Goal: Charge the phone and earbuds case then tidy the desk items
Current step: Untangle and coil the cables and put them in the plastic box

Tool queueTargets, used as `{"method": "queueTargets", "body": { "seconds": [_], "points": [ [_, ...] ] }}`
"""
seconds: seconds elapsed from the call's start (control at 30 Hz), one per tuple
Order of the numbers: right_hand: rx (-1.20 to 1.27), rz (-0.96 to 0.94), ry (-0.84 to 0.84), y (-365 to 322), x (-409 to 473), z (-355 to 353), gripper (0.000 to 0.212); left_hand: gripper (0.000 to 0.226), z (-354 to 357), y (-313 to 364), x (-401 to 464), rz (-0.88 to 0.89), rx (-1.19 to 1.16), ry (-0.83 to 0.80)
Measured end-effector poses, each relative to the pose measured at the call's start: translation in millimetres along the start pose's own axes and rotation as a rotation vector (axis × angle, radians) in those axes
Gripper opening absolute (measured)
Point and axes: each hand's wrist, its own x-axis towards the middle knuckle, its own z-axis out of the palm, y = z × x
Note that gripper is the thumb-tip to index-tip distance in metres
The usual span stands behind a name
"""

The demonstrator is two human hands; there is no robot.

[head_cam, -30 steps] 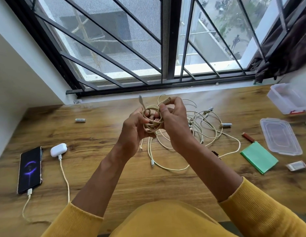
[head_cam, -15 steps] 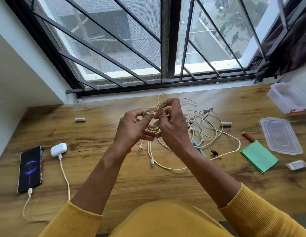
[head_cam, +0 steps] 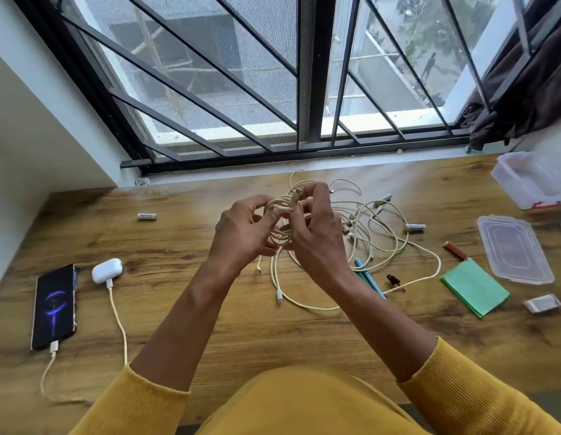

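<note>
- Bench: wood, under the window. Charging gear sits far left, loose clutter centre and right; likely you parked the charging side out of the way.
- Phone: flat at far left, screen lit, cable plugged into its near end. Charging looks done.
- Tub: clear, far right by the sill, open. Contents too blurred to tell. Its lid lies separate, nearer you, nothing on it.
- Pad: green, just left of the lid.
- Cable pile: loose tangle on the bench behind your hands, not yet sorted.
- Coil: held above the bench, centre, between both hands. Your left hand curls its fingers round the loops to keep them together; your right hand pinches the plug end at the top, probably to tuck it in.
- Case: white, just right of the phone, cable plugged in.
- Batteries: one left of your hands, one right of the pile.
</note>
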Motion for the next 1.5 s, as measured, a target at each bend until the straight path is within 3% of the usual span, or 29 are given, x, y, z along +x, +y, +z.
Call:
{"method": "queueTargets", "body": {
  "seconds": [0.23, 0.43, 0.63, 0.87, 1.07, 1.5],
  "points": [
    [0.087, 0.049, -0.033, -10, -2, -6, 0.015, 0.04, 0, 5, -2, 0.06, -0.05, 0.133],
    [0.192, 0.062, -0.09, -9, 1, -8, 0.014, 0.022, 0, 5, -2, 0.118, -0.018, 0.115],
    [0.269, 0.085, -0.108, -12, 5, -12, 0.019, 0.062, 0, 6, -6, 0.307, 0.122, 0.171],
    [0.329, 0.105, -0.114, -15, 8, -16, 0.01, 0.021, 5, 10, -11, 0.546, 0.123, 0.169],
    [0.219, 0.068, -0.1, -13, 9, -14, 0.01, 0.017, 5, 2, -3, 0.534, 0.19, 0.344],
    [0.044, -0.094, -0.141, -10, -1, -7, 0.012, 0.013, 2, 5, 1, 0.4, 0.047, 0.591]
  ]
}}
